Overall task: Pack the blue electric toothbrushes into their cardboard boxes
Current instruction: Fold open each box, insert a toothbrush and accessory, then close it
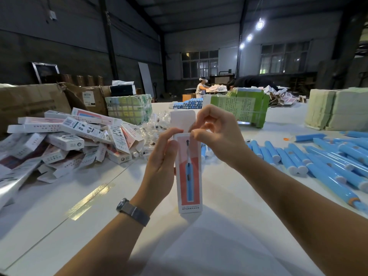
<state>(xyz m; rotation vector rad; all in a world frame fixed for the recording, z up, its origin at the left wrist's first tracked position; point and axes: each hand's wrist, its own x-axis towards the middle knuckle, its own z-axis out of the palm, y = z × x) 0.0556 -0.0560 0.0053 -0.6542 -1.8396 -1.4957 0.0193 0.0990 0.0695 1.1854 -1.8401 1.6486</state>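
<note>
The cardboard box (190, 172) stands upright at the centre of the table (99, 216), its top flap open; it looks light and easily crushed, so holding the narrow side edges seems best. The left hand (159, 166) grips its side from 9 o'clock, while the right hand (215, 132) pinches the top at 1 o'clock. Loose blue toothbrushes (318, 160) lie at 3 o'clock.

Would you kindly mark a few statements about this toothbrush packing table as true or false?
1. The left hand holds the tall red-and-white cardboard toothbrush box upright. True.
2. The box's white top flap is tucked shut. False: it stands open.
3. The loose blue plastic toothbrush handles lie to the person's right. True.
4. The pile of white cardboard boxes lies on the right. False: on the left.
5. The right hand rests flat on the table. False: it pinches at the box's top.
</note>
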